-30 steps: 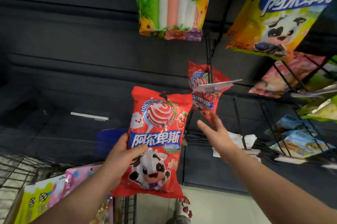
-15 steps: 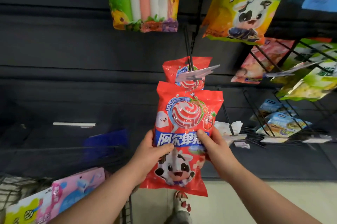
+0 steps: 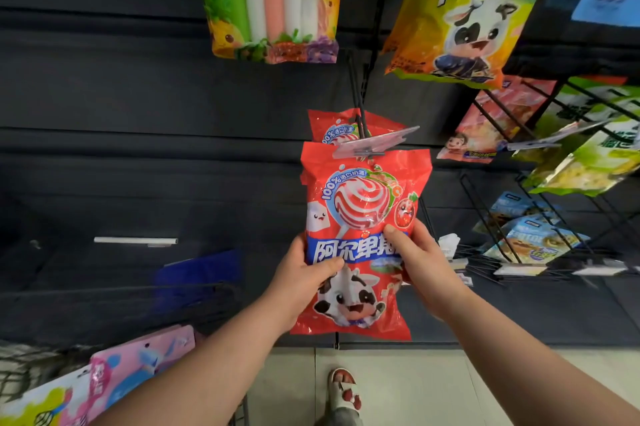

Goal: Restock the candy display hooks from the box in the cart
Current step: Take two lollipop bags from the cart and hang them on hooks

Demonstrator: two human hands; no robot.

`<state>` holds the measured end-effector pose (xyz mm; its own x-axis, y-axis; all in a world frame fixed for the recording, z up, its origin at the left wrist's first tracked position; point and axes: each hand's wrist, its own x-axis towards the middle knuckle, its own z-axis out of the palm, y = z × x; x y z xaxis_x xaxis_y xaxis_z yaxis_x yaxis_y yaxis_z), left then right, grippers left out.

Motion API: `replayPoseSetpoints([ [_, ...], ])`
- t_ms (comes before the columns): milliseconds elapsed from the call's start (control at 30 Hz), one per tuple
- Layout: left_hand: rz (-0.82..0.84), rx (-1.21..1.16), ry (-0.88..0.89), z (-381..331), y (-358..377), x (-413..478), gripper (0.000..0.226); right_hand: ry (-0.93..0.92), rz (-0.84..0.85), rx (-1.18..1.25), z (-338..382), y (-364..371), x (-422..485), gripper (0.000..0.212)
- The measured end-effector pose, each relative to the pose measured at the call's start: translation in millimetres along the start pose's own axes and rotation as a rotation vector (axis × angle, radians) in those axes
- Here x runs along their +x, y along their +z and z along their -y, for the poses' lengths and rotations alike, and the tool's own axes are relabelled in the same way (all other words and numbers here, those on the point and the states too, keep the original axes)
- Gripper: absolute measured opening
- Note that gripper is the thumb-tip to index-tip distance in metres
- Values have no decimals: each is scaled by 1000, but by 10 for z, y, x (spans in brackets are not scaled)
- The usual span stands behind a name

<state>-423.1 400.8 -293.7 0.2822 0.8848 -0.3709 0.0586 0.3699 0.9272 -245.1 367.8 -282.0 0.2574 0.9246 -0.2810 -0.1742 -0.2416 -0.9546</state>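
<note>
Dark slatted display wall (image 3: 138,96) in a candy aisle, viewed from in front.

Item 1, lower left: wire cart (image 3: 20,370), partly in view, holding a pink packet (image 3: 145,356). The stock box cannot be made out.

Item 2: left hand (image 3: 298,281). It grasps the left edge of the red lollipop bag (image 3: 363,203), thumb across the blue name band and fingers behind.

Item 3, centre: the red lollipop bag, upright. A second ago it sat lower and further left, in the left hand alone. It has since been carried across and lifted. Its top edge now meets the clear price-tag holder (image 3: 375,143) at the tip of the black hook (image 3: 356,93). It covers most of the matching hung bag (image 3: 346,124) behind. The holder hides the hang hole, so I cannot tell whether the hook has caught it.

Item 4: right hand (image 3: 426,262). A second ago it was released and reaching toward the hook. It now grasps the bag's right edge, thumb on the front.

Item 5, right: yellow cow bag (image 3: 460,9) above, with wire pegs (image 3: 512,238) of green and blue packets below.

Status, as judged: the bag is lined up for threading but not yet hung, since both hands bear its weight. The tip must find the hole under the holder.
</note>
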Motion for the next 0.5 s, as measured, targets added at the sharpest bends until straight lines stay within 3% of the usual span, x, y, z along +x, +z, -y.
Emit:
replayPoseSetpoints([
  [367, -9, 53, -23, -45, 8, 313, 30, 41, -7, 7, 52, 29, 303, 18],
  [500, -25, 112, -27, -101, 24, 455, 33, 55, -35, -9, 67, 42, 482, 27],
])
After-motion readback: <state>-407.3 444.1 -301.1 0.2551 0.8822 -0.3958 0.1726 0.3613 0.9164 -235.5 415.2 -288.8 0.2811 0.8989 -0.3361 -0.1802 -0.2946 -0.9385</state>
